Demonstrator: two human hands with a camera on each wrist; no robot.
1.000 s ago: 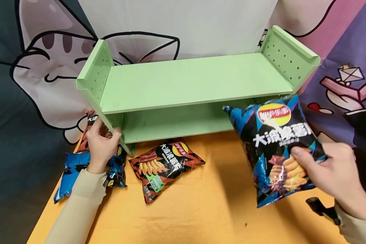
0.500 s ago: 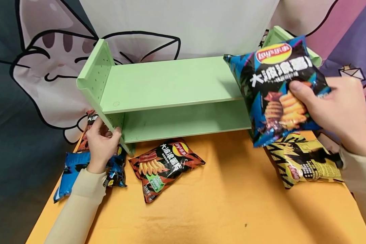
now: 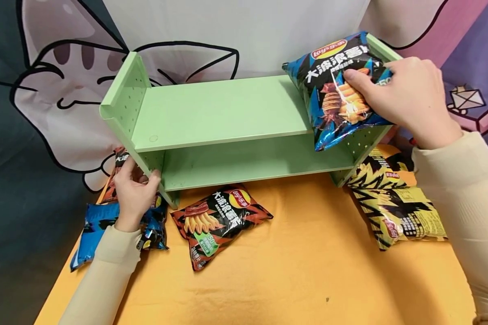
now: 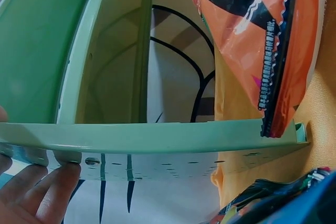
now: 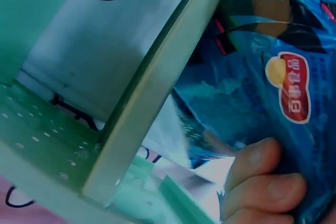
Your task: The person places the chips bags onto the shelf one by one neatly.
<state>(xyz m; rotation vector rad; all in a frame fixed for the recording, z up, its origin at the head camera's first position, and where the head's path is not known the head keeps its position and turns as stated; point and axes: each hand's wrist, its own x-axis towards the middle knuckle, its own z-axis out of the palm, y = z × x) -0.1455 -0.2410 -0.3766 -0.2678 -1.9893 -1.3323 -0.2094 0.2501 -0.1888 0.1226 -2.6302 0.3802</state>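
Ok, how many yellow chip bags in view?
2 visible, both right of the green rack: a rear yellow bag close to it, and a front yellow bag nearer the camera. More may be hidden behind the right sleeve.

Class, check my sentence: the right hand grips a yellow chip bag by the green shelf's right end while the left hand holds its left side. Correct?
No: the chip bag is blue and black, not yellow, as the head view shows. The right hand grips it; the left hand holds the green shelf.
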